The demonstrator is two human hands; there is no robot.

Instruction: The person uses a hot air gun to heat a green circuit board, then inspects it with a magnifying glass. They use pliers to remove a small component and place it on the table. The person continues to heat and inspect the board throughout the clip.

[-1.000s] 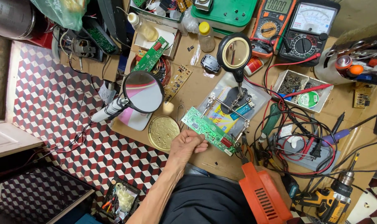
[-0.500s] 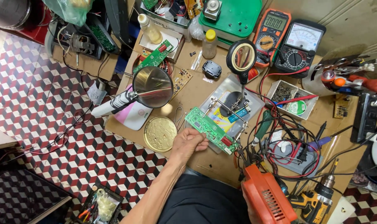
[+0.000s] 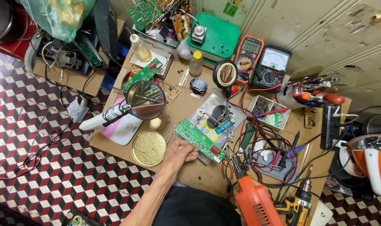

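Green circuit board (image 3: 200, 140) sits at centre frame on the surface (image 3: 186, 106), clipped in the helping-hands stand (image 3: 217, 119). Left hand (image 3: 178, 152) pinches its near edge, fingers closed on it. Best to hold by the edges, keeping it level. Gold tin lid (image 3: 148, 148) lies just left. Right hand is out of view.

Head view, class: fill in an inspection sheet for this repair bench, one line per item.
Surface: brown workbench, crowded.
Job's things: green circuit board at the clamp stand, pinched at its near end.
Clutter: round mirror, gold tin lid, two multimeters, orange tool, cordless drill.
Grippers: left hand holds the board; right hand nothing seen.
Cables: tangled leads at the right of the bench.
Surroundings: red, white and black tiled floor.
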